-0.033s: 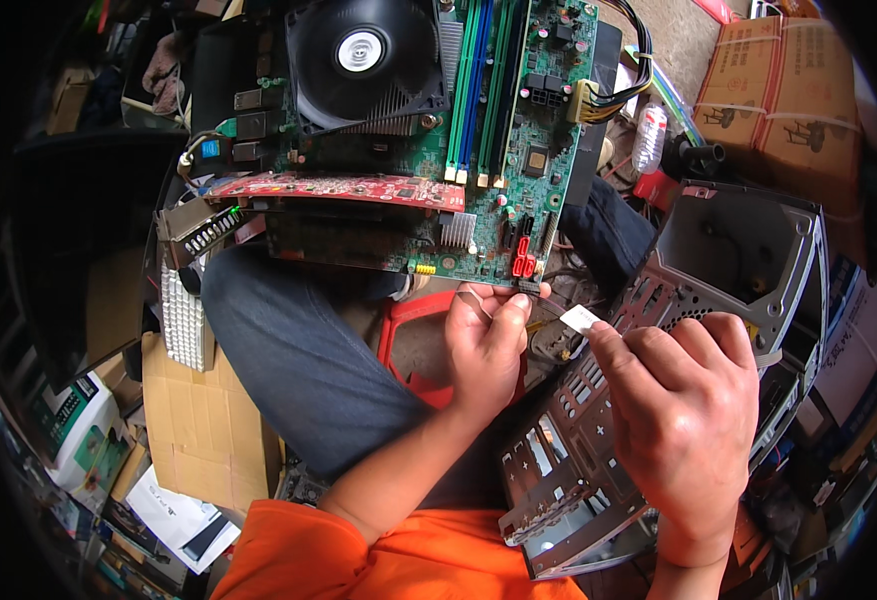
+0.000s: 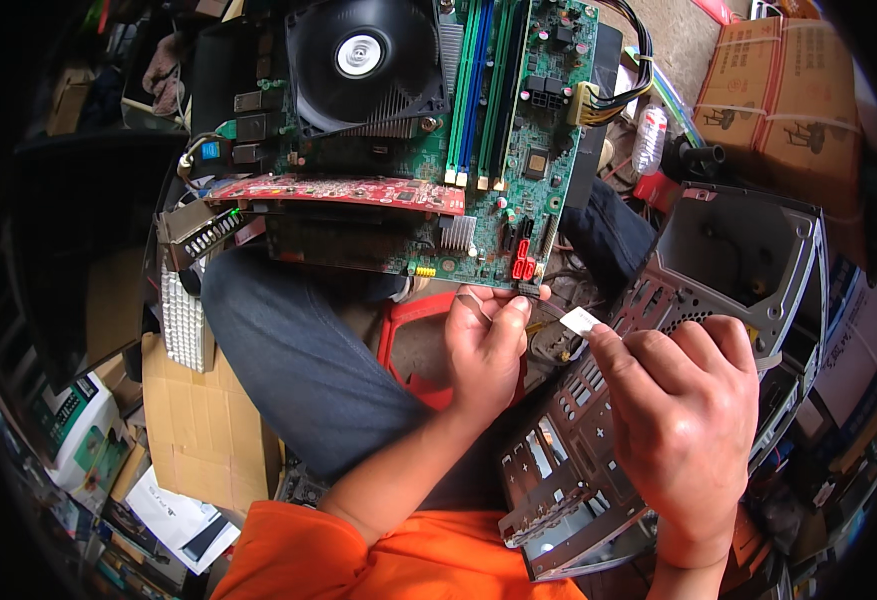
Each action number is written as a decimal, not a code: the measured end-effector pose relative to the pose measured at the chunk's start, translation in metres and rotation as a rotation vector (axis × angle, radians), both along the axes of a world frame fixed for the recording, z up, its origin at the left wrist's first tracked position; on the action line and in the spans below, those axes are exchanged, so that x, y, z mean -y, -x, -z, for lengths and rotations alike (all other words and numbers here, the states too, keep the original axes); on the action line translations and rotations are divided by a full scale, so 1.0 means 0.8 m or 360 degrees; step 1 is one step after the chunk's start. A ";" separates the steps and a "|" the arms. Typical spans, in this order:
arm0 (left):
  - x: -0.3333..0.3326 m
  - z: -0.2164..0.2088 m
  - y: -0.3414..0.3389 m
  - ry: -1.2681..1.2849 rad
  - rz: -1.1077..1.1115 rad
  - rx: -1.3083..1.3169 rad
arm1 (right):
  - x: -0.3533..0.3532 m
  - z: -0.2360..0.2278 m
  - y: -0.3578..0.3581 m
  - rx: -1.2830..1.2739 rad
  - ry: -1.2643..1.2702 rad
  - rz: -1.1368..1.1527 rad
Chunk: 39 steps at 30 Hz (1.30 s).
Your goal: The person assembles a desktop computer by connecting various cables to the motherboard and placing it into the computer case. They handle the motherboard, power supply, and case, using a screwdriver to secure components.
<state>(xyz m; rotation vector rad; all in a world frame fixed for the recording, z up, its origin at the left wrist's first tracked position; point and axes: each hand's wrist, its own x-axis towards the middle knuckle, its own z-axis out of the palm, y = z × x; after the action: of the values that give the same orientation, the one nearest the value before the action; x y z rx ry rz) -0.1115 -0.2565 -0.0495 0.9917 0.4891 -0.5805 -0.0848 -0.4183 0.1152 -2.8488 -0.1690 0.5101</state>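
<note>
A green computer motherboard (image 2: 518, 200) lies at the top middle, with a large black cooling fan (image 2: 398, 110) and a red expansion card (image 2: 358, 191) on it. My left hand (image 2: 488, 345) is closed at the board's near edge, just below the red sockets (image 2: 523, 262), thumb and finger pinching the end of a thin dark cable. That cable (image 2: 552, 309) runs right to a small white tag (image 2: 579, 321). My right hand (image 2: 673, 410) is closed, gripping the tag between thumb and forefinger. What lies under my left fingertips is mostly hidden.
An open metal computer case (image 2: 568, 400) stands at the right under my right hand. A red plastic stool (image 2: 398, 340) shows between my legs. Cardboard boxes lie at the left (image 2: 203, 430) and far right (image 2: 768, 110). A white keyboard (image 2: 186, 320) leans beside my left knee.
</note>
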 end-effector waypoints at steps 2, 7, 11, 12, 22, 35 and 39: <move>0.001 -0.002 0.001 0.0003 -0.0015 -0.0008 | 0.000 0.000 -0.002 0.0009 -0.0015 0.0010; -0.002 0.000 0.005 0.0058 -0.0007 0.0026 | -0.008 -0.002 -0.006 0.0015 0.0014 0.0162; -0.009 0.003 0.006 0.0097 0.0065 0.0050 | -0.008 -0.004 -0.012 -0.0038 -0.0012 0.0179; -0.010 0.003 0.007 0.0113 0.0057 0.0015 | -0.007 -0.004 -0.015 -0.0056 -0.0013 0.0172; -0.012 0.008 0.015 -0.0008 0.0064 -0.0011 | 0.008 -0.018 -0.029 -0.0335 -0.0076 0.0029; -0.011 0.000 0.010 -0.0038 0.0063 0.0089 | 0.004 -0.018 -0.031 -0.0337 -0.0031 0.0031; -0.008 -0.001 0.006 -0.0054 0.0035 0.0063 | 0.004 -0.018 -0.030 -0.0330 -0.0035 0.0039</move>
<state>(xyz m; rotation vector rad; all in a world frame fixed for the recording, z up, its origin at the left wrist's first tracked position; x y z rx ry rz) -0.1162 -0.2499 -0.0489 1.0402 0.4547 -0.5727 -0.0605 -0.4219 0.1298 -2.7497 -0.1008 0.7878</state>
